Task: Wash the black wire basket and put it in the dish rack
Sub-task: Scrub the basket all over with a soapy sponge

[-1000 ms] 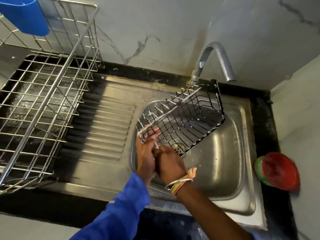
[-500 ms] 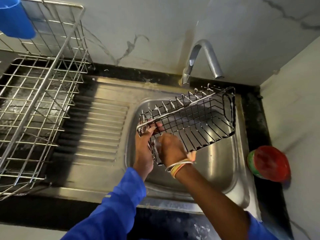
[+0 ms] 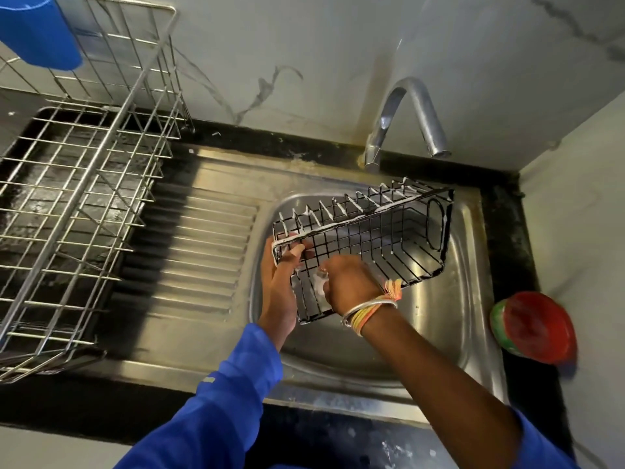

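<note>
Over the sink bowl, my left hand [image 3: 282,279] grips the near left corner of the black wire basket [image 3: 389,238], fingers curled over its rim. My right hand [image 3: 348,286] reaches inside the basket against the wire floor, its fingers bent around a patch of white foam; I cannot tell whether they hold a scrubber or only press on the wires. Bangles [image 3: 370,308] ring that wrist. I hold the basket tilted above the sink [image 3: 449,333], with suds along its top rim and its far end below the tap [image 3: 406,110]. To the left lies the ribbed drainboard [image 3: 196,238], and beyond it the metal dish rack [image 3: 84,198], well apart from the basket, with a blue cup [image 3: 37,32] at its far corner. On the black counter [image 3: 507,231] to the right sits a blurred round red-and-green thing [image 3: 534,326].
</note>
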Tool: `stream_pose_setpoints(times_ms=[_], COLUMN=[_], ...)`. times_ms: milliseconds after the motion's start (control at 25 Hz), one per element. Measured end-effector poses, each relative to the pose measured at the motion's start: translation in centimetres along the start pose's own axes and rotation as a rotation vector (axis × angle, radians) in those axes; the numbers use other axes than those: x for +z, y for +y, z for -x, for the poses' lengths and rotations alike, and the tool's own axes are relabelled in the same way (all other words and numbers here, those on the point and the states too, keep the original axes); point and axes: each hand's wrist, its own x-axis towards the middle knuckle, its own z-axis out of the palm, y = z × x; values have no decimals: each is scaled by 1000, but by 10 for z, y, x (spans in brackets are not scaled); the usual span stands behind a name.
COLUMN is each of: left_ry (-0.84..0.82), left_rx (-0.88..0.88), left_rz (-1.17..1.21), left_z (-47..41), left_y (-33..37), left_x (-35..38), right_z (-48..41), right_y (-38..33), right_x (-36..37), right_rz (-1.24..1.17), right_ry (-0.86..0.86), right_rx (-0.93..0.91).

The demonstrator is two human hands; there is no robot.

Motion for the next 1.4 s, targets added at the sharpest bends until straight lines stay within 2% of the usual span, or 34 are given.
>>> stream_pose_setpoints(times_ms=[280, 360, 440, 480, 560, 640, 760, 920, 1040, 1120, 1160, 1280, 1400], left_ry=[-76, -66, -88, -108, -108, -82, -75, -48, -51, -69, -73, -49, -16], left_rx=[4, 6, -15, -15, -1, -4, -5, -38, -37, -7, -6, -2, -16], left_rz=[-16, -24, -9, -7, -9, 11, 3, 21, 21, 21, 32, 45, 51], left_z=[4, 3, 3, 4, 4, 3, 2, 3, 3, 4, 5, 1, -3], left_y=[3, 7, 10, 12, 15, 17, 18, 16, 18, 20, 22, 25, 26], left_x=[2, 2, 5, 7, 9, 8, 5, 2, 2, 6, 8, 7, -1], right_z=[-4, 3, 8, 6, 0, -4, 4, 14, 9, -5, -9, 14, 49], right_y=[5, 5, -2, -4, -2, 3, 1, -4, -4, -11, -15, -23, -7], right_x=[2, -1, 2, 3, -5, -6, 2, 2, -2, -4, -1, 9, 10], right_rz=[-170, -303, -350, -392, -628, -757, -412, -167, -188, -180, -124, 40, 103], right_ry=[-7, -37, 4, 59, 126, 119, 27, -20, -42, 50, 84, -3, 111], right_rx=[27, -40, -118, -102, 44, 113, -39, -181, -118, -46, -64, -189, -378])
